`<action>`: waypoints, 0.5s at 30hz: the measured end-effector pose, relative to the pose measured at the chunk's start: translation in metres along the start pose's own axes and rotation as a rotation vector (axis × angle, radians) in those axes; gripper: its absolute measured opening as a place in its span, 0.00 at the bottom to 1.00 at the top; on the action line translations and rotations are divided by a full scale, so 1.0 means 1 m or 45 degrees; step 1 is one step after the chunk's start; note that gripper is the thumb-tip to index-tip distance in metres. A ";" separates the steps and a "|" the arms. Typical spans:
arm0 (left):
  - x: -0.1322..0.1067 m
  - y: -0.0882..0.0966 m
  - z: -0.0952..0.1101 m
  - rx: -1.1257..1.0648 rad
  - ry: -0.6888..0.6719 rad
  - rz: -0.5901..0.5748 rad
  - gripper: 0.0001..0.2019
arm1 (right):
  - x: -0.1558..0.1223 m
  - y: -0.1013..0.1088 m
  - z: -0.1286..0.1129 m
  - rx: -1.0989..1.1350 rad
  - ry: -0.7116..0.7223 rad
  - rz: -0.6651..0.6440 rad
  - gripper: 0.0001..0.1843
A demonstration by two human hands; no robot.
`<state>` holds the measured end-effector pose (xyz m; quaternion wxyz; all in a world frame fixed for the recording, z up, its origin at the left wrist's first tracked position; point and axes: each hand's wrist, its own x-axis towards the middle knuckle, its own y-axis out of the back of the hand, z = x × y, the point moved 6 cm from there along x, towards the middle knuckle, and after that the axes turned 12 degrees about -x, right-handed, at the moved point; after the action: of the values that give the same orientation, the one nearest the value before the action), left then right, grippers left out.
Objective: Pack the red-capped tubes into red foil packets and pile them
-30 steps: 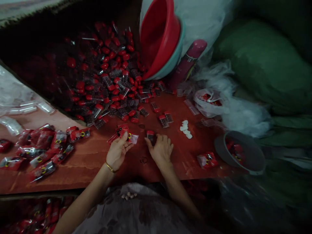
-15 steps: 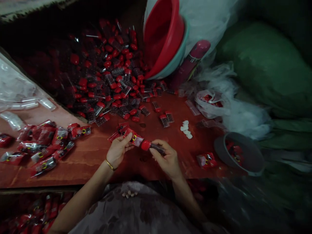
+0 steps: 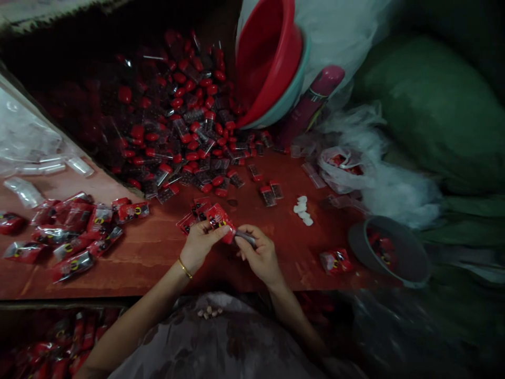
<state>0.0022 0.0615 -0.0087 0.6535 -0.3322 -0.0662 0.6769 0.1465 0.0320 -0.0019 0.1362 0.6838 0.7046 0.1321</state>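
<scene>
Above the table's front part, my left hand (image 3: 200,243) pinches a red printed plastic packet (image 3: 221,217) between thumb and fingers. My right hand (image 3: 258,255) grips a small clear bottle (image 3: 246,238) with dark contents. The bottle's capped end is inside the packet's right-hand opening, so its red cap is hidden behind the printed film. Just beyond my left hand lie several flat red packets (image 3: 190,218) on the red tabletop (image 3: 158,258).
A large heap of red-capped bottles (image 3: 189,126) spills from a dark box. Filled packets (image 3: 74,231) lie at the left. Nested basins (image 3: 290,58), a magenta spray can (image 3: 315,97), white pieces (image 3: 303,210) and a grey bowl (image 3: 355,247) stand to the right.
My right hand has moved left and pushed the bottle's red-capped end into the packet. My left hand has shifted slightly right and keeps its hold on the packet.
</scene>
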 end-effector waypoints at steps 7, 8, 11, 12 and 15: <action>-0.001 -0.001 -0.025 -0.219 -0.007 0.092 0.16 | -0.001 -0.018 0.006 0.073 -0.082 0.260 0.10; -0.002 -0.001 -0.028 -0.258 -0.011 0.112 0.16 | -0.001 -0.020 0.006 0.085 -0.082 0.284 0.10; -0.003 -0.002 -0.029 -0.327 -0.039 0.163 0.16 | 0.000 -0.023 0.006 0.122 -0.072 0.252 0.10; -0.002 -0.002 -0.027 -0.345 -0.041 0.175 0.16 | 0.000 -0.022 0.005 0.132 -0.064 0.203 0.11; 0.003 0.002 -0.021 -0.379 -0.058 0.194 0.16 | 0.001 -0.020 0.004 0.136 -0.047 0.044 0.11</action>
<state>0.0121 0.0564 -0.0267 0.5421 -0.4141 -0.1550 0.7146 0.1296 0.0321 -0.0135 0.1100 0.7044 0.6962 0.0840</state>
